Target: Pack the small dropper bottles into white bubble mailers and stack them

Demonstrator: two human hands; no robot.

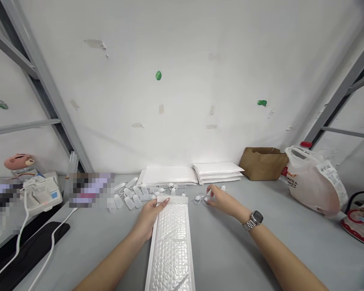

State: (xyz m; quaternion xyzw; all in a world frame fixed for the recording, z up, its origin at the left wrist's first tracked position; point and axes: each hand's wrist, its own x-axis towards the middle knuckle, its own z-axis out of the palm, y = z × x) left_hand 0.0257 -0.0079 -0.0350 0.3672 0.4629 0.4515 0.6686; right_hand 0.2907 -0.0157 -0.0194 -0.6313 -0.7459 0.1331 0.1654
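White bubble mailer (171,240) — long, narrow, glossy; dimpled and creased.

Bright, even white light fills the place, its source out of sight; the broad white painted wall (182,48) glows softly, crossed by a faint diagonal shadow low on its left. Crisp glints dance over the long white glossy bubble mailer (172,242), while the matte grey flat worktop (227,254) gives back hardly any glare. Both grey metal uprights (44,83) lean outward with wide-angle stretch, and the top right corner darkens and blurs. Coarse square blocks hide a flat purplish panel (91,190) at left.
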